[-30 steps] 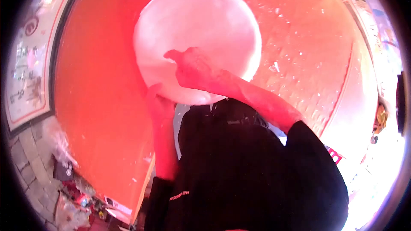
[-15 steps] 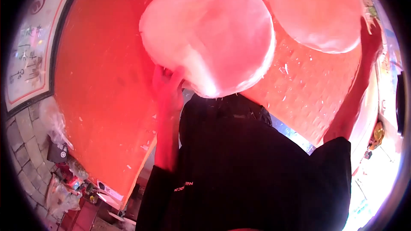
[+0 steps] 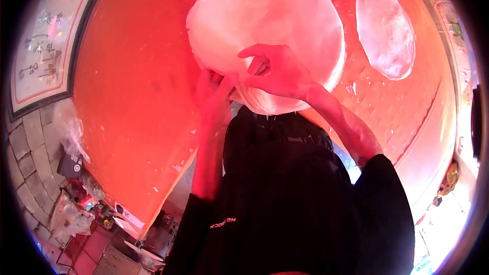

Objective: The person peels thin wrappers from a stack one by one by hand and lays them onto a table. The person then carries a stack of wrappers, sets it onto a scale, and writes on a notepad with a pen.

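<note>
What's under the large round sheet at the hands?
Orange tabletop shows around most of the large round sheet, with dark clothing beyond its near edge. What lies directly beneath is covered.

The large round sheet [image 3: 275, 15] is pale pink with deeper pink shading and a whitish right edge; the smaller sheet [image 3: 385, 33] is whitish pink, faintly mottled. The surface [image 3: 127, 102] is orange-red, flecked white. A dark-framed white sign [image 3: 38, 74] bears a thin red border line and dark characters. The paving [image 3: 30, 165] shows grey blocks with darker joints. The sleeve [image 3: 389, 203] is black.
</note>
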